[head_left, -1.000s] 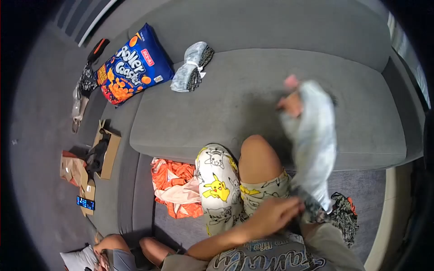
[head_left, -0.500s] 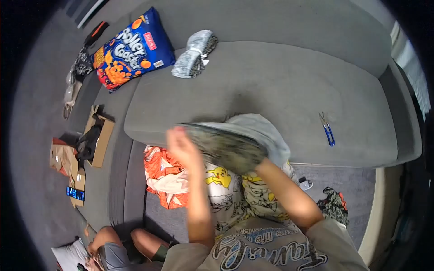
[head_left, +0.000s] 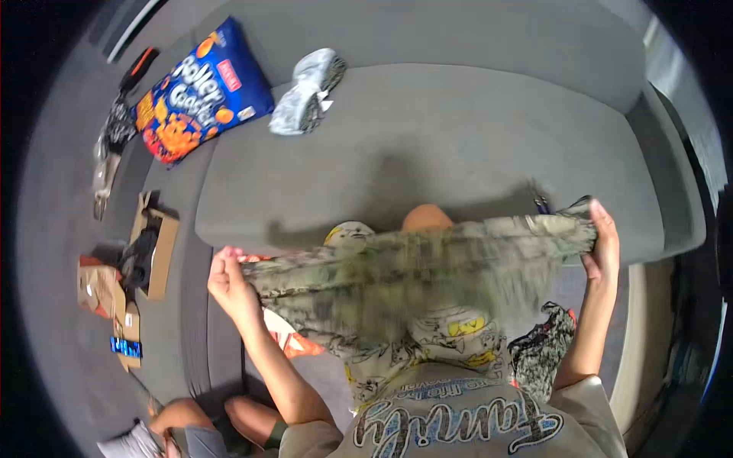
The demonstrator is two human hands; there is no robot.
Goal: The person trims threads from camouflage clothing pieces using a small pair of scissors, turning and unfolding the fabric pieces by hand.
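A camouflage-patterned cloth garment is stretched wide across my lap, blurred by motion; its exact kind cannot be made out. My left hand pinches its left end. At the opposite end, my right hand grips the other corner. Beneath the cloth are my patterned trousers, and one bare knee shows above its upper edge. Just past the right end lie small thread snips, partly covered by the cloth.
On the grey sofa are a blue snack-bag-shaped pillow and a tied grey cloth bundle. To the left are a cardboard box and a phone. Dark patterned cloth lies on the floor; another person's legs show lower left.
My hands have moved far apart, spreading the camouflage garment that was bunched around my right hand. The grey cloth on my lap is no longer visible.
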